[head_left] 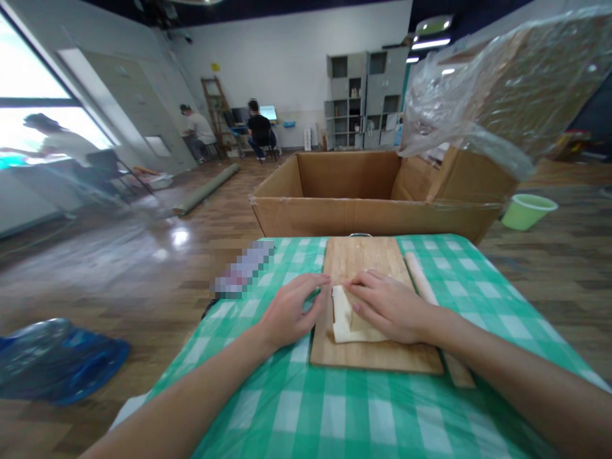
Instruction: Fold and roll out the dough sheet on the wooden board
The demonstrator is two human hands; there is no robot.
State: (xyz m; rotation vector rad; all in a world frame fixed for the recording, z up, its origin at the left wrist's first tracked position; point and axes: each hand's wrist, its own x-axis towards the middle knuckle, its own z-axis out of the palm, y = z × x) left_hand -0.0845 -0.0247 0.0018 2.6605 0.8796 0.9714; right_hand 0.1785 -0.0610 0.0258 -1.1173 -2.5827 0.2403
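Observation:
A pale, flat sheet of dough [342,319] lies on a wooden cutting board [363,255], its left edge showing as a thicker, folded-looking strip. My right hand [387,306] rests over the sheet with its fingers stretched out to the left, hiding much of the top and right side. Just left of the dough is my left hand [296,309], curved, with a gap between thumb and fingers and nothing seen in it. Its fingertips are near the board's left edge. A wooden rolling pin [421,277] lies along the board's right side, partly under my right forearm.
A green checked cloth [268,395] covers the table. Beyond it stands a large open cardboard box [354,217] with plastic wrap. A blurred-out flat object [243,271] lies at the table's left edge. Blue plastic [62,360] and a green bucket [528,213] are on the floor.

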